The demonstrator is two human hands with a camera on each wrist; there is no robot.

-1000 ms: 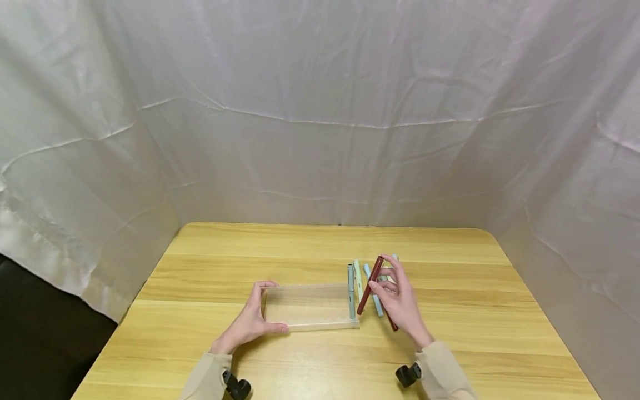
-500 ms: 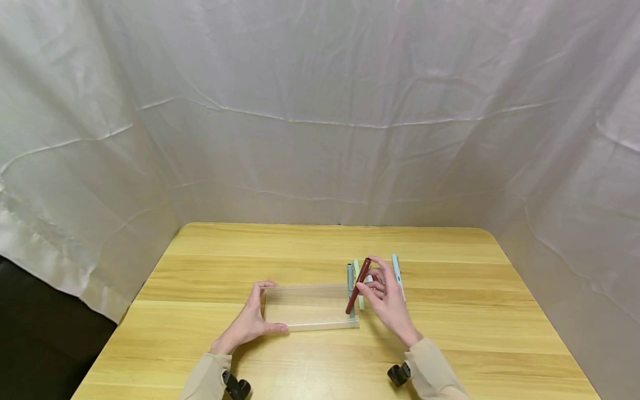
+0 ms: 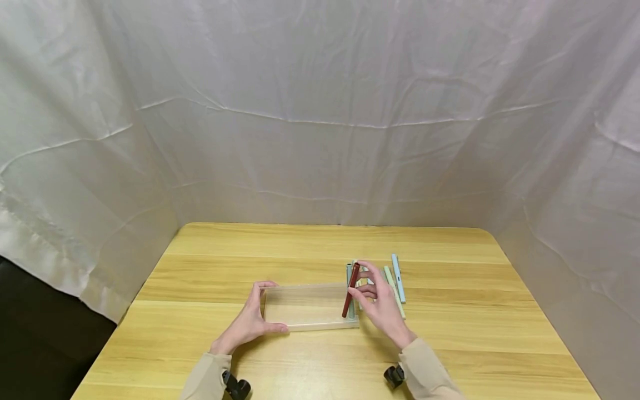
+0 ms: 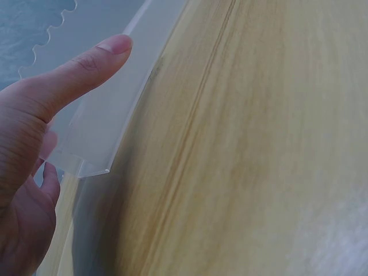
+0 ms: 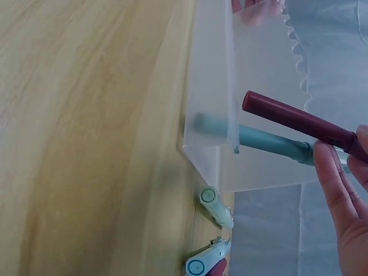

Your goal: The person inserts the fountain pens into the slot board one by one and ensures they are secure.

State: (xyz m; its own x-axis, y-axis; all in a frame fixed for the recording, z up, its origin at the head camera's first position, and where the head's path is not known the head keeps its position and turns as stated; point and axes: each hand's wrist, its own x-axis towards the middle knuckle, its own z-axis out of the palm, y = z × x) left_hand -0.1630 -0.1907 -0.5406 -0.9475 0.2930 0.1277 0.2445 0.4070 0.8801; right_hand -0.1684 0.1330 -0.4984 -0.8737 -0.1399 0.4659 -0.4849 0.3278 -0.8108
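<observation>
My left hand [image 3: 248,319] grips the left end of a clear plastic pen rack [image 3: 307,305], thumb along the front lip and fingers at the back. One edge of the rack is scalloped in the left wrist view. A teal pen [image 5: 270,141] lies across the rack's right end. Just above it, my right hand [image 3: 381,303] pinches a dark red pen [image 3: 351,290] between thumb and fingers, tilted, its lower end toward the front lip. In the right wrist view the red pen [image 5: 293,119] appears apart from the rack wall.
Right of the rack lie a light blue pen [image 3: 398,278] and a pale green pen [image 3: 395,291]. More pens are partly hidden behind the right hand. The wooden table [image 3: 450,311] is bounded by pale curtains [image 3: 320,161] at the back and sides.
My right hand has carried the dark red pen leftward, from beside the rack to over its right end. More of the pens on the right now show. The left hand stays put.
</observation>
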